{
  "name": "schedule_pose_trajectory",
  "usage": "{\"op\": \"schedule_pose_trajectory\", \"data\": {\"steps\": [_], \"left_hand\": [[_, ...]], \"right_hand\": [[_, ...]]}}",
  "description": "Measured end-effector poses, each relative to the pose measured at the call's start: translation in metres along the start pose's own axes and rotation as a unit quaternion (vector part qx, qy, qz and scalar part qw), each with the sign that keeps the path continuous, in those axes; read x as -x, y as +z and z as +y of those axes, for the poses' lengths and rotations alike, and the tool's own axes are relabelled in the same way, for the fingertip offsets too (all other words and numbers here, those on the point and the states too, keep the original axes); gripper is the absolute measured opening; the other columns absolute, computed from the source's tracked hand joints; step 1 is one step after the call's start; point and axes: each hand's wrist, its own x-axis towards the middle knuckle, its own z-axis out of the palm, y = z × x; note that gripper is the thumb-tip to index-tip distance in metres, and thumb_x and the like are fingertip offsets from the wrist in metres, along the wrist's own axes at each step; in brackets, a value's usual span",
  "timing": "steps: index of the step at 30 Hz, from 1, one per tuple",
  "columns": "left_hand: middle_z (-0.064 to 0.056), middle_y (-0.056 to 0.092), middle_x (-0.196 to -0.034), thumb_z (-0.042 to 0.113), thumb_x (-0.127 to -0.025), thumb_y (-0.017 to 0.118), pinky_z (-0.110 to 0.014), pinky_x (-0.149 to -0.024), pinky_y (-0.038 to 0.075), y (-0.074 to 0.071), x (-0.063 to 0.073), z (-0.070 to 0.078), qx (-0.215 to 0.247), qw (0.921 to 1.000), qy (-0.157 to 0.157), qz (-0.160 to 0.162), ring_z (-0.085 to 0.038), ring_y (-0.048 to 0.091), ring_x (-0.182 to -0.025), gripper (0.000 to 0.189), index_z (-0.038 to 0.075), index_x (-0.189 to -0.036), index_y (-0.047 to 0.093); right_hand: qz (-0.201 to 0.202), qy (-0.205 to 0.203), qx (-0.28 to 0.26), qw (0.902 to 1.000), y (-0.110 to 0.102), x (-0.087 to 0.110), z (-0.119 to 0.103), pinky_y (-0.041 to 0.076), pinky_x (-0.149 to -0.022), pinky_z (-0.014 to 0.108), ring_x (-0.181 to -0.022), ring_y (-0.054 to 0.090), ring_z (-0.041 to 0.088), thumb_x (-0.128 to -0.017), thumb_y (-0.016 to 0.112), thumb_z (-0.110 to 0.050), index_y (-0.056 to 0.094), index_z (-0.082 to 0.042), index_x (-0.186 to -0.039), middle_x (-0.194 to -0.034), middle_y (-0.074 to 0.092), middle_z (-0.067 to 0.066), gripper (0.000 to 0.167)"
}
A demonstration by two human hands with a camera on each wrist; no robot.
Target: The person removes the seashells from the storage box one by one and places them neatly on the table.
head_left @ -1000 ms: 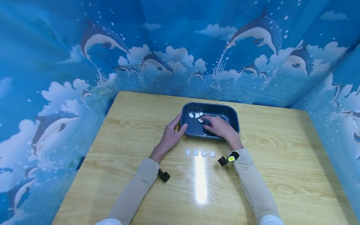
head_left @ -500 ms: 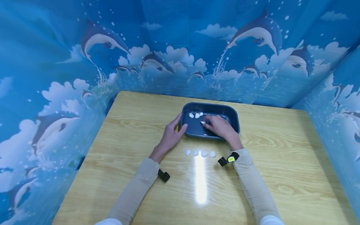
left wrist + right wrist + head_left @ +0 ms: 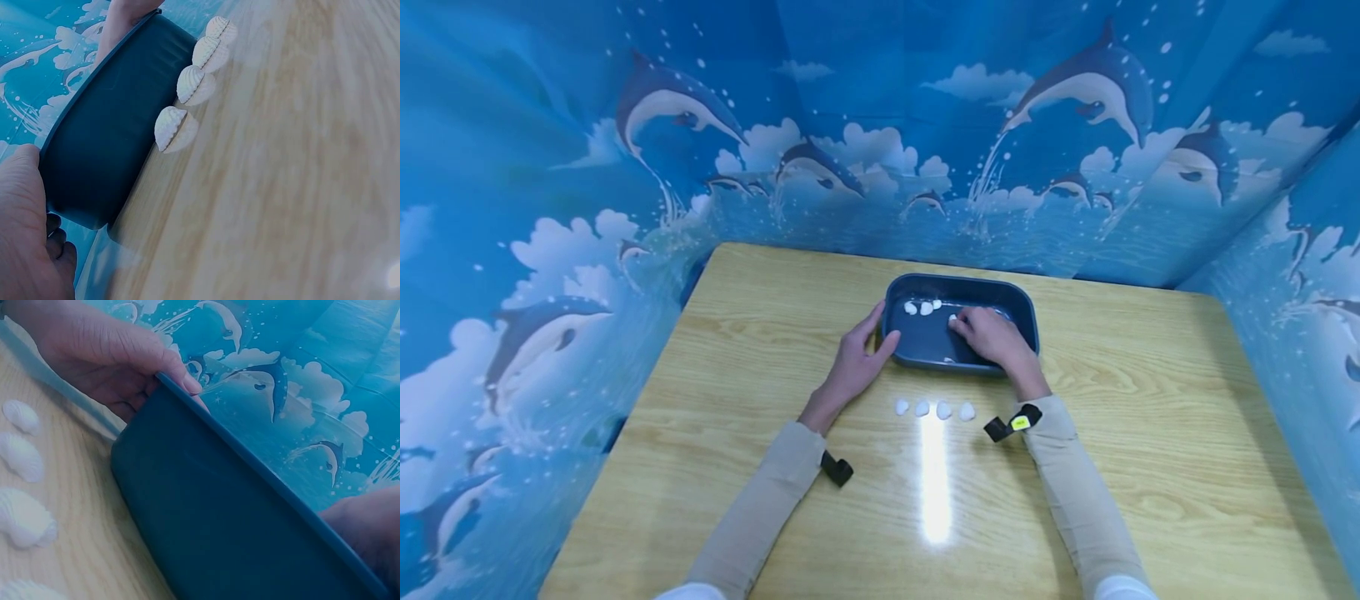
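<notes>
A dark blue rectangular basin [image 3: 917,340] stands near the back of the table. My left hand [image 3: 853,358] grips its left end, thumb over the rim and fingers along the outer wall, as the right wrist view also shows. Inside the basin, my right hand [image 3: 996,337] pinches a small white seashell [image 3: 952,318] between thumb and fingers, mostly covered by them. Three white seashells [image 3: 926,307] lie together at the basin's back left. A small white bit [image 3: 948,360] shows by the front wall. In the right wrist view the basin wall hides most of the right hand.
A row of several ribbed white seashells [image 3: 190,84] lies on the wooden table [image 3: 760,333] just in front of the basin. Blue dolphin-print curtains [image 3: 865,125] hang behind the table and at both sides. A bright light reflection shows on the tabletop.
My right hand has picked at one shell inside the basin, closed finger and thumb on it, and drawn it rightward from the other three. The left hand and the basin have stayed put.
</notes>
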Motion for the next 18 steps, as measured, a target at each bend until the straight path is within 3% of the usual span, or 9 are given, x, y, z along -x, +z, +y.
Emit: {"op": "schedule_pose_trajectory", "data": {"steps": [4,8,12,15,18], "left_hand": [[-0.015,0.034,-0.168,0.031,-0.109,0.058,-0.037,-0.127,0.029,0.0004,0.0001,-0.0005,-0.001,1.0000,-0.001,0.001,-0.018,0.031,-0.155,0.066,0.006,-0.163,0.031],[-0.014,0.033,-0.168,0.028,-0.108,0.059,-0.037,-0.127,0.029,0.0004,0.0003,-0.0010,-0.002,1.0000,-0.005,0.002,-0.016,0.030,-0.155,0.065,0.008,-0.163,0.031],[-0.015,0.033,-0.168,0.027,-0.108,0.060,-0.037,-0.127,0.029,0.0003,-0.0001,-0.0008,0.001,1.0000,-0.003,0.001,-0.017,0.030,-0.155,0.065,0.006,-0.163,0.031],[-0.016,0.033,-0.168,0.025,-0.108,0.060,-0.039,-0.127,0.029,0.0003,-0.0006,-0.0006,0.003,1.0000,0.001,0.001,-0.019,0.031,-0.155,0.065,0.004,-0.162,0.032],[-0.016,0.033,-0.168,0.024,-0.108,0.059,-0.039,-0.127,0.029,0.0001,-0.0008,-0.0007,0.002,1.0000,0.003,0.001,-0.019,0.031,-0.155,0.064,0.004,-0.163,0.031]], "right_hand": [[-0.003,0.040,0.013,0.9991,-0.0028,0.0014,0.0025,0.047,-0.068,0.041,-0.074,0.056,0.025,-0.112,0.050,-0.031,0.070,-0.006,-0.096,-0.079,0.060,0.008,0.037],[0.002,0.049,0.022,0.9985,-0.0042,0.0021,0.0066,0.046,-0.063,0.039,-0.069,0.055,0.024,-0.110,0.055,-0.030,0.068,-0.007,-0.090,-0.076,0.058,0.006,0.034],[0.022,0.039,0.018,0.9988,-0.0037,0.0024,0.0098,0.049,-0.065,0.041,-0.073,0.059,0.026,-0.107,0.061,-0.026,0.066,-0.006,-0.109,-0.083,0.063,0.009,0.021],[0.023,0.025,0.015,0.9993,-0.0037,0.0028,0.0092,0.051,-0.066,0.042,-0.077,0.060,0.027,-0.107,0.062,-0.022,0.062,-0.008,-0.132,-0.092,0.067,0.011,0.029],[0.011,0.014,0.021,0.9996,-0.0038,0.0027,0.0083,0.050,-0.066,0.040,-0.076,0.058,0.026,-0.107,0.061,-0.019,0.061,-0.010,-0.138,-0.092,0.068,0.010,0.032]]}}
